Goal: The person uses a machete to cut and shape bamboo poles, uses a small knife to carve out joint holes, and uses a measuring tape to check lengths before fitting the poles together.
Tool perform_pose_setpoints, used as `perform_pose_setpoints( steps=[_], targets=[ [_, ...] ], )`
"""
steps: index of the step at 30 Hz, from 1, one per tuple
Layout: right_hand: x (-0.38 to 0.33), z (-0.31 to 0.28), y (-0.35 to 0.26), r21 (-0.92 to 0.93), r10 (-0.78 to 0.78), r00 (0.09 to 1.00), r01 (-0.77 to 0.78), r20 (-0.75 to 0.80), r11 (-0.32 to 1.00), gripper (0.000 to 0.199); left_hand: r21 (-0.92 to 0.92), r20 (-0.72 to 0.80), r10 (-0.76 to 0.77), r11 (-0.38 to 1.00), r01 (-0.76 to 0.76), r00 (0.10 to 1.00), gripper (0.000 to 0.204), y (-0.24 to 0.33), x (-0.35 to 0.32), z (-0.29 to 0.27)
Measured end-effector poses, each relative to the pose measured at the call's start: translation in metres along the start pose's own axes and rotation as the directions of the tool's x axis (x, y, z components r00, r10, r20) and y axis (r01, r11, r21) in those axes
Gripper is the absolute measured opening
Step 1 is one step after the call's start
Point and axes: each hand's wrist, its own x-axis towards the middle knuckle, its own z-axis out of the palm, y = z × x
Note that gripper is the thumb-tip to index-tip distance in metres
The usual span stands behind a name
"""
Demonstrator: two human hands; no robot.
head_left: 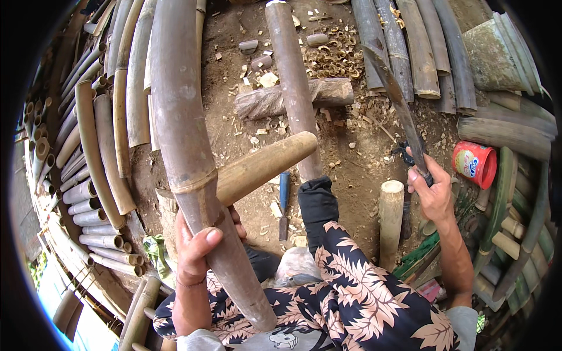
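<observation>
My left hand (194, 244) grips a thick grey-brown bamboo pole (182, 111) near its lower end, thumb on top and fingers round the far side. The pole slants from the far edge down to my lap, with a joint ring above my hand. A round-ended wooden stick (269, 165) shows beside the pole, its inner end hidden behind it. My right hand (434, 190), apart from the pole, is closed round the dark handle of a machete (399, 105). Its long dark blade points up and away to the left. Near my legs lies a blue-handled chisel (284, 196).
Ahead, another bamboo pole (291, 82) rests across a rough log (331, 92), with shavings scattered around. Cut bamboo (82, 192) is stacked at left; more poles (418, 47) lie far right. A red tub (485, 167) and a light wooden post (391, 225) are at right.
</observation>
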Motion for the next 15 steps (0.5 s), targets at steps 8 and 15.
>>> perform_pose_setpoints(
  steps=[8, 15],
  targets=[
    [0.054, 0.007, 0.0, -0.578, -0.396, 0.89, 0.449, 0.225, 0.681, 0.024, 0.022, -0.013, -0.013, 1.0, 0.013, 1.0, 0.07, 0.006, 0.003, 0.001],
    [0.092, -0.002, -0.034, -0.623, -0.401, 0.742, 0.669, 0.537, 0.405, 0.017, 0.024, -0.01, -0.02, 0.999, 0.02, 1.0, 0.07, 0.007, 0.004, 0.0]
  ],
)
